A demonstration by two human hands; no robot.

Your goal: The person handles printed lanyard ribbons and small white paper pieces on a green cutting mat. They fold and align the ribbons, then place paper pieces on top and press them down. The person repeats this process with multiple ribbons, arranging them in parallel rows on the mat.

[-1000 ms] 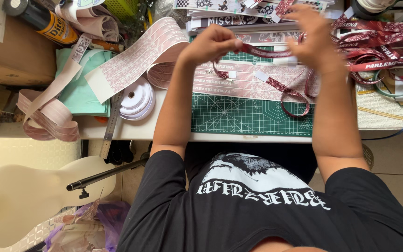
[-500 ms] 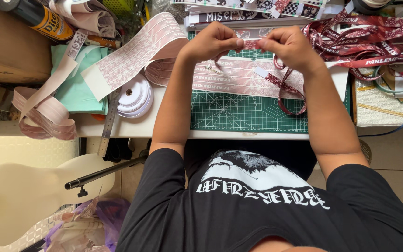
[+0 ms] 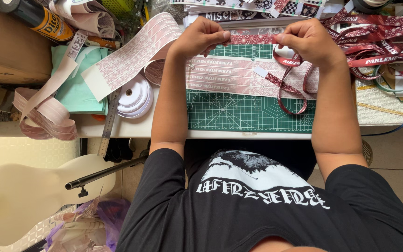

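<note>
My left hand [image 3: 202,38] and my right hand [image 3: 306,41] each pinch one end of a short stretch of dark red patterned ribbon [image 3: 253,39], pulled flat between them above the green cutting mat [image 3: 239,114]. More of the same ribbon loops down below my right hand [image 3: 291,95]. Pale pink printed ribbon strips [image 3: 229,74] lie side by side on the mat under my hands.
A heap of dark red ribbons [image 3: 383,32] lies at the right. A wide pink ribbon band [image 3: 131,56], white ribbon rolls [image 3: 135,95], a metal ruler [image 3: 108,123], a teal sheet [image 3: 78,88] and a cardboard box [image 3: 5,51] sit at the left. A pale mannequin form [image 3: 29,196] stands below the table edge.
Both hands came closer to me and lower over the mat. They drew apart, stretching the red ribbon flat between them.
</note>
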